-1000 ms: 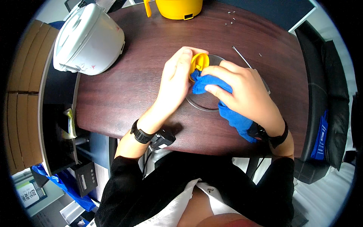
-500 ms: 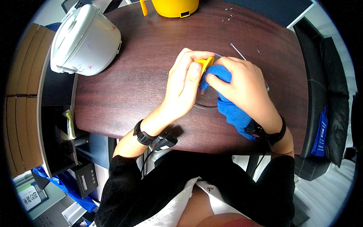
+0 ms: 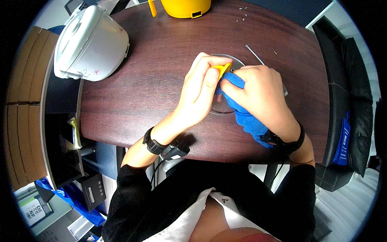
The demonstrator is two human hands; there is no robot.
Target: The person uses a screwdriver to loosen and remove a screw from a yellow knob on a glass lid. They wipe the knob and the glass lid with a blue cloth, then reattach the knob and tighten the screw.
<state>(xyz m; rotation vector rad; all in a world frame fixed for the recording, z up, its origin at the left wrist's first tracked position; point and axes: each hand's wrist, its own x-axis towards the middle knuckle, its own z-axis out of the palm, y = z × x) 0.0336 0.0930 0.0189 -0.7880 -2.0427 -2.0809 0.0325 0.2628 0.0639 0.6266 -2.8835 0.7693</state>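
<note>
My left hand [image 3: 198, 88] is closed on a small yellow plastic piece [image 3: 224, 69], held between thumb and fingers. In my right hand [image 3: 260, 85] a blue cloth [image 3: 246, 115] is bunched and pressed against the yellow piece; the cloth's loose end trails toward the right wrist. Below both hands lies a round clear lid [image 3: 221, 108] with a thin rim, partly hidden by them. A screwdriver [image 3: 254, 54] rests just beyond the right hand, its far part covered by that hand.
A white rice cooker [image 3: 90, 46] stands at the left of the dark wooden table [image 3: 161, 105]. A yellow pot [image 3: 185, 9] is at the far edge. Several small screws [image 3: 243, 17] lie far right. A black plug with a cable [image 3: 177, 150] sits at the near edge.
The yellow piece has tilted and shifted slightly right in my left hand. My right hand and the cloth have moved a little right, uncovering more of the lid's far side.
</note>
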